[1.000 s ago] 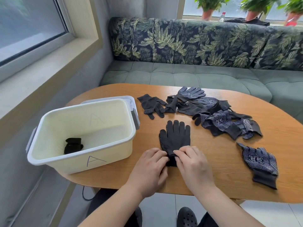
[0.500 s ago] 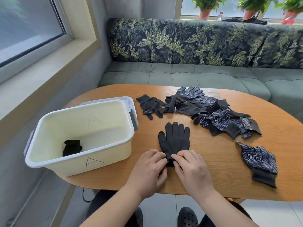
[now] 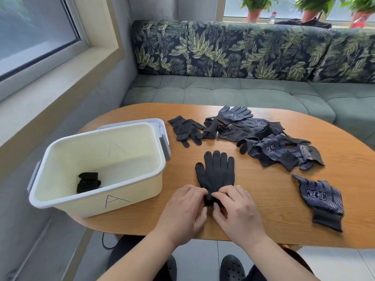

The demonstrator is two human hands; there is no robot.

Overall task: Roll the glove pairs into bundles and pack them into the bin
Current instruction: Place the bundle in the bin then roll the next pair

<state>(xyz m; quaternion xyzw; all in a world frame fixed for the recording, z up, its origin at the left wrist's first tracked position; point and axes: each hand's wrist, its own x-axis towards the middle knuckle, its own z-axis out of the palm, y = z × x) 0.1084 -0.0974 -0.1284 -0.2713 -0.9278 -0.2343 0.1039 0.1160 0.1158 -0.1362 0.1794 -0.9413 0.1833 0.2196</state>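
Left hand (image 3: 183, 207) and right hand (image 3: 235, 208) both pinch the cuff of the flat black glove pair (image 3: 216, 173), fingers curled, apparently starting its roll beside the bin (image 3: 142, 185).

Bin (image 3: 97, 203) left of glove (image 3: 216, 171), bundle (image 3: 88, 182) inside.

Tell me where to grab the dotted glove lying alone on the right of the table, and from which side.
Pinch the dotted glove by its plain black cuff, coming from the near edge of the table. It lies flat, apart from the pile, cuff toward the person, so that end is probably easiest to reach.
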